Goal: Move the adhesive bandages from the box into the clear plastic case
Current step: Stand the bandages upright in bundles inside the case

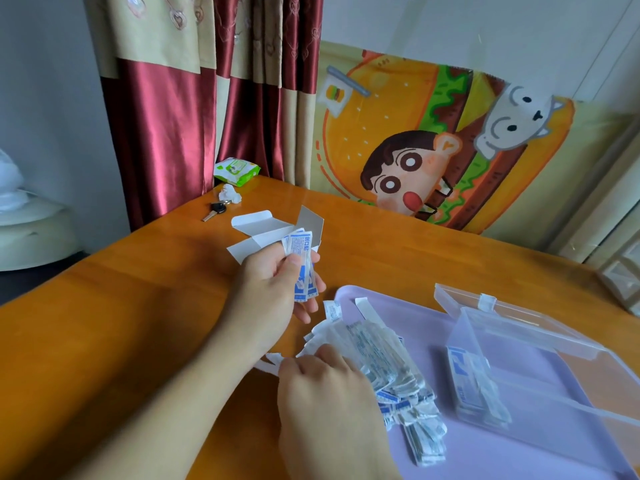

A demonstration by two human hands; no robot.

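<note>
Left hand (277, 278) pinches a few bandage strips (302, 265) at twelve o'clock; right hand (329, 386), fingers curled, grips the bandage pile (391, 372) on the lilac tray (433, 327); clear plastic case (512, 372) lies open at three o'clock.

Both hands (273, 282) (329, 386) curled, forearms extended

Blue Chinese characters 创口贴 on the wrapper of the bandages (302, 261) held in the left hand (273, 289); smaller wrapper print illegible; green packet (236, 171), lettering unreadable
</note>
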